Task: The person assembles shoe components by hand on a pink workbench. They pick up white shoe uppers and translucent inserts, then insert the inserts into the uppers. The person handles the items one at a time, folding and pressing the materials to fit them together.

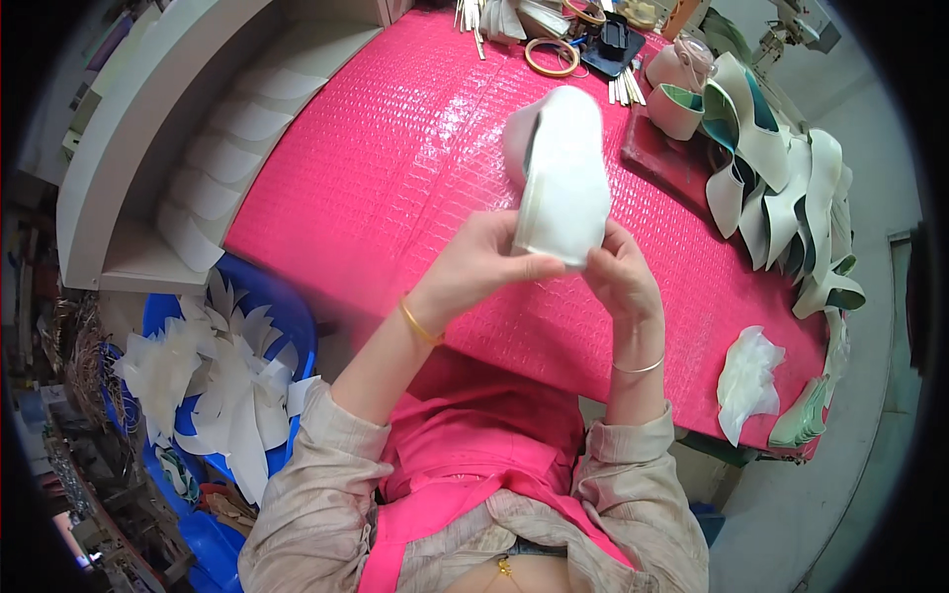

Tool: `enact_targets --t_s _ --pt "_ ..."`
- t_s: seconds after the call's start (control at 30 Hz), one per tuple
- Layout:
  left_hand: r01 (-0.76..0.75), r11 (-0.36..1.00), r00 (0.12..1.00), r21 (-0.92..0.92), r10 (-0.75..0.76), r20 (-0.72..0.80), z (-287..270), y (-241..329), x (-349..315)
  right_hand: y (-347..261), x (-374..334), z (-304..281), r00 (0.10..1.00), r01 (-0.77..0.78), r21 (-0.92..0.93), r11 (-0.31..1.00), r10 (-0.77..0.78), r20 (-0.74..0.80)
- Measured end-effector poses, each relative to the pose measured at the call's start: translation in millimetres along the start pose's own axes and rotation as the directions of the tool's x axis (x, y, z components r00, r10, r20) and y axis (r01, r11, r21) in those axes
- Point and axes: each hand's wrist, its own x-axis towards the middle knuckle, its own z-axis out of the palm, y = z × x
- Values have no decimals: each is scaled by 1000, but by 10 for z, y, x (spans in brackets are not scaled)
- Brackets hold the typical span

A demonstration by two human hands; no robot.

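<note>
A white shoe upper (571, 163) is held up above the pink table cover, its rounded end pointing away from me. Dark green lining shows in the opening on its left side. My left hand (481, 259) grips the lower left corner, with the thumb laid along the near edge. At the lower right corner, my right hand (627, 275) is closed on the same piece, fingers curled behind it. Part of the upper's underside and several fingertips are hidden.
White and green shoe uppers (781, 188) pile up at the far right, by a dark red board (664, 163). Tape rolls (552, 57) lie at the back. White cut pieces fill a blue basket (306, 336) at left, below a grey shelf (163, 119). A translucent plastic bag (748, 381) lies right.
</note>
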Motion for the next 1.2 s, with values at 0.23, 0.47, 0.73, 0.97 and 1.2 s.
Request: enact_targets --t_s 0.23,0.47,0.73,0.97,1.2 --pt "95 653 861 752 325 -391 -202 -61 380 228 689 110 733 386 -838 386 -680 24" --pt "180 637 732 750 422 -534 -238 -581 363 401 656 449 819 378 -926 9 -469 330" --pt "238 621 620 747 495 -609 -536 -282 373 -32 750 -179 802 70 -896 439 -559 -211" --pt "-181 688 970 -703 9 -241 218 520 -9 -229 396 61 963 -136 8 991 134 -234" --pt "-187 489 976 -852 194 -103 235 598 554 -786 111 154 825 312 -827 468 -564 -8"
